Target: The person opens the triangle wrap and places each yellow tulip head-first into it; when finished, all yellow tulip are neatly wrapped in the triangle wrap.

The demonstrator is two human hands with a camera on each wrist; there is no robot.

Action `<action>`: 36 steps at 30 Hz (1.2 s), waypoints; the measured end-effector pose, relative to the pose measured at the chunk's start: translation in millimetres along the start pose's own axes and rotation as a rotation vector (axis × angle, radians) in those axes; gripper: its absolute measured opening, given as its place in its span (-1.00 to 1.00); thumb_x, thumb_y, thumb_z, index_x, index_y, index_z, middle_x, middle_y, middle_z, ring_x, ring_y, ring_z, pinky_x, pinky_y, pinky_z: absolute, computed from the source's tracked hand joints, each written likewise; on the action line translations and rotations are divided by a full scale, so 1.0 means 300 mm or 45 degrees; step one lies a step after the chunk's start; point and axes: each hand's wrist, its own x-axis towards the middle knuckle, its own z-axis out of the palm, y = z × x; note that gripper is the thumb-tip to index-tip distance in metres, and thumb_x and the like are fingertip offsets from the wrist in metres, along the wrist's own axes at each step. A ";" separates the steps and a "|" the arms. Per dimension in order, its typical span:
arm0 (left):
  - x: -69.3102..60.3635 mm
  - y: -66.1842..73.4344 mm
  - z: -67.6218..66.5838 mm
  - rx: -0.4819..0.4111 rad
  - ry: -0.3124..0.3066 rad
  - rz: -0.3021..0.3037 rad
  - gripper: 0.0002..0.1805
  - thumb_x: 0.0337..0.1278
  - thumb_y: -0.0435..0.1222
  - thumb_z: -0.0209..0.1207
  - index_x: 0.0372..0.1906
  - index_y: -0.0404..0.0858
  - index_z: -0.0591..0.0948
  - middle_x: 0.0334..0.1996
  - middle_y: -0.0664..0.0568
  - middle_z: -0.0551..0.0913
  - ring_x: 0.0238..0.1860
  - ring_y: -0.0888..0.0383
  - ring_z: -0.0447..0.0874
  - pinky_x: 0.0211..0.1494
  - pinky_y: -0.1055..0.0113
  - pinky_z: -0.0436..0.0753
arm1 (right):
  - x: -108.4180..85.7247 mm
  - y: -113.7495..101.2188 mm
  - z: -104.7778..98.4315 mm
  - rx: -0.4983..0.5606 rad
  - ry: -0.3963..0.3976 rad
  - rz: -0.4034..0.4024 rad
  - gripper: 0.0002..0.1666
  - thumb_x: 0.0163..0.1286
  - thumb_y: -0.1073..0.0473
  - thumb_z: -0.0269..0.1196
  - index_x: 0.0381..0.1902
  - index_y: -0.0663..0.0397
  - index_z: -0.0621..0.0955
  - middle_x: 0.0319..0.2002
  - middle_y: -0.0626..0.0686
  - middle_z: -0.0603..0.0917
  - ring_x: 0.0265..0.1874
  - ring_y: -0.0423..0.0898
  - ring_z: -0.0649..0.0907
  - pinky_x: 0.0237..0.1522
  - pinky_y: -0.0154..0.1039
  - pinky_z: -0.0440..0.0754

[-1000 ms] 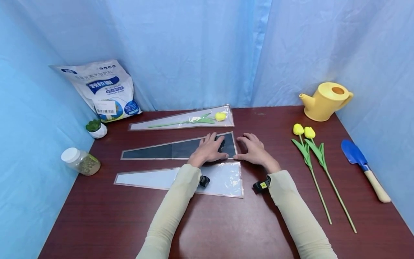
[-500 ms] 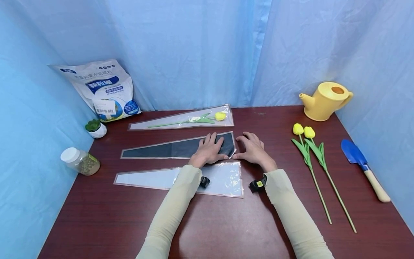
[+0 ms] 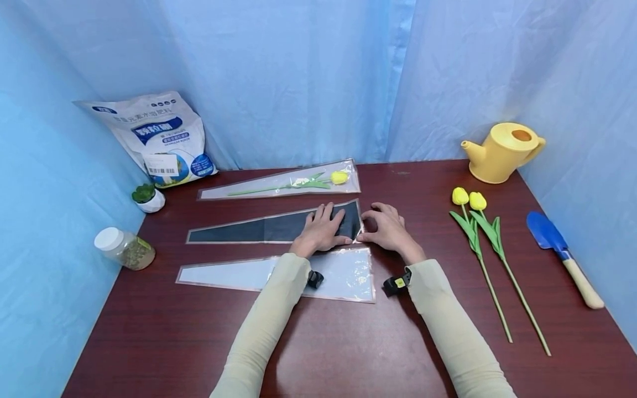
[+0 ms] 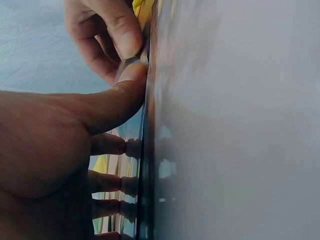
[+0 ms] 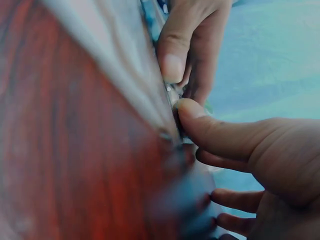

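Note:
In the head view my left hand point(image 3: 322, 229) rests with spread fingers on a black tapered flower sleeve point(image 3: 239, 231) of clear plastic. Its thumb lies by the sleeve's lower right corner. At the wide right end is my right hand point(image 3: 390, 229), fingers bent, thumb tip touching that corner, with a gap between thumb and forefinger. Both wrist views show the thumbs close together at the film's edge, the left thumb point(image 4: 132, 80) and the right thumb point(image 5: 200, 122). A white sleeve point(image 3: 224, 275) lies nearer me, partly under the left forearm. Beyond, another white sleeve point(image 3: 214, 193) holds a yellow tulip point(image 3: 339, 177).
Two yellow tulips point(image 3: 478, 202) lie at the right, beside a blue trowel point(image 3: 549, 232). A yellow watering can point(image 3: 497, 155) stands back right. At the left are a fertilizer bag point(image 3: 164, 138), a small potted succulent point(image 3: 151, 200) and a white-lidded jar point(image 3: 130, 251). Blue curtains enclose the table.
My right hand has shifted slightly left against the black sleeve's end. The sleeve's lower right corner now shows a bright crease. My left hand stays nearly in place.

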 end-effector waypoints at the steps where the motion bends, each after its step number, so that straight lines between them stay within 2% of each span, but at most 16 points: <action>1: -0.001 0.001 -0.002 -0.001 0.002 -0.002 -0.12 0.35 0.18 0.07 0.62 0.01 0.03 0.65 -0.13 -0.15 0.66 -0.13 -0.23 0.63 -0.14 0.02 | 0.001 -0.002 -0.003 0.021 -0.011 -0.015 -0.32 0.23 -0.02 0.44 0.24 0.15 0.58 0.48 0.35 0.25 0.48 0.37 0.16 0.35 0.41 0.18; 4: -0.001 0.005 -0.006 -0.009 0.006 -0.011 -0.12 0.34 0.18 0.08 0.62 0.01 0.04 0.65 -0.13 -0.15 0.66 -0.14 -0.22 0.63 -0.15 0.02 | 0.004 -0.010 -0.013 0.144 -0.056 -0.032 -0.35 0.32 0.02 0.38 0.27 0.23 0.55 0.38 0.35 0.40 0.35 0.31 0.38 0.33 0.28 0.36; 7: 0.000 0.007 -0.010 -0.021 0.011 -0.012 -0.12 0.33 0.17 0.10 0.61 0.01 0.06 0.65 -0.13 -0.14 0.66 -0.14 -0.21 0.63 -0.16 0.02 | 0.006 -0.020 -0.021 0.363 -0.119 0.025 -0.41 0.45 0.05 0.25 0.31 0.27 0.50 0.15 0.34 0.61 0.04 0.17 0.64 0.08 0.03 0.63; 10: 0.000 0.008 -0.012 -0.048 0.020 -0.001 -0.12 0.32 0.16 0.13 0.61 0.00 0.08 0.64 -0.15 -0.14 0.66 -0.16 -0.21 0.63 -0.17 0.01 | 0.008 -0.024 -0.025 0.585 -0.174 0.133 -0.45 0.56 0.06 0.10 0.37 0.25 0.45 0.01 0.33 0.68 -0.17 0.02 0.70 -0.16 -0.18 0.72; 13: -0.004 0.009 -0.016 -0.080 0.035 0.011 -0.12 0.31 0.14 0.15 0.61 -0.01 0.08 0.64 -0.16 -0.14 0.66 -0.17 -0.23 0.63 -0.18 0.00 | 0.010 -0.022 -0.025 0.715 -0.196 0.207 -0.46 0.61 0.07 0.01 0.40 0.25 0.41 0.06 0.35 0.64 -0.14 -0.04 0.69 -0.19 -0.27 0.74; 17: -0.017 0.018 -0.029 -0.122 0.068 0.016 -0.11 0.32 0.09 0.17 0.61 -0.04 0.07 0.64 -0.14 -0.16 0.66 -0.16 -0.26 0.64 -0.17 -0.01 | 0.011 -0.021 -0.030 0.778 -0.209 0.246 -0.45 0.63 0.09 -0.06 0.44 0.25 0.37 0.16 0.37 0.59 -0.10 -0.05 0.67 -0.18 -0.29 0.73; 21: -0.038 0.045 -0.044 -0.197 0.113 0.026 -0.14 0.33 0.04 0.19 0.59 -0.10 0.12 0.63 -0.16 -0.08 0.64 -0.16 -0.14 0.63 -0.16 0.05 | 0.011 -0.021 -0.034 0.807 -0.222 0.250 -0.45 0.65 0.10 -0.10 0.45 0.25 0.35 0.21 0.35 0.55 -0.11 -0.08 0.67 -0.18 -0.31 0.72; 24: -0.051 0.073 -0.048 -0.308 0.156 0.030 -0.21 0.35 -0.02 0.19 0.56 -0.17 0.19 0.60 -0.19 0.04 0.60 -0.18 0.04 0.57 -0.13 0.22 | 0.013 -0.020 -0.033 0.825 -0.221 0.239 -0.45 0.65 0.11 -0.12 0.45 0.26 0.35 0.22 0.34 0.54 -0.14 -0.12 0.68 -0.19 -0.31 0.72; 28: -0.057 0.097 -0.036 -0.465 0.202 0.029 -0.28 0.36 -0.09 0.18 0.51 -0.25 0.27 0.51 -0.21 0.24 0.45 -0.15 0.32 0.39 -0.03 0.48 | 0.015 -0.018 -0.026 0.840 -0.216 0.232 -0.45 0.66 0.10 -0.13 0.43 0.30 0.35 0.21 0.35 0.53 -0.17 -0.18 0.68 -0.20 -0.32 0.72; 31: -0.056 0.097 -0.023 -0.546 0.207 0.023 -0.30 0.33 -0.13 0.19 0.48 -0.28 0.31 0.44 -0.23 0.34 0.35 -0.14 0.42 0.30 0.01 0.55 | 0.015 -0.020 -0.022 0.855 -0.219 0.239 -0.46 0.65 0.08 -0.12 0.42 0.28 0.37 0.21 0.34 0.53 -0.18 -0.19 0.68 -0.20 -0.32 0.72; 36: -0.047 0.077 -0.018 -0.664 0.215 0.023 -0.30 0.29 -0.13 0.23 0.45 -0.30 0.36 0.36 -0.24 0.45 0.34 -0.14 0.47 0.31 -0.02 0.55 | 0.013 -0.024 -0.025 0.895 -0.223 0.226 -0.44 0.65 0.05 -0.12 0.42 0.28 0.37 0.24 0.36 0.51 -0.21 -0.23 0.67 -0.19 -0.30 0.73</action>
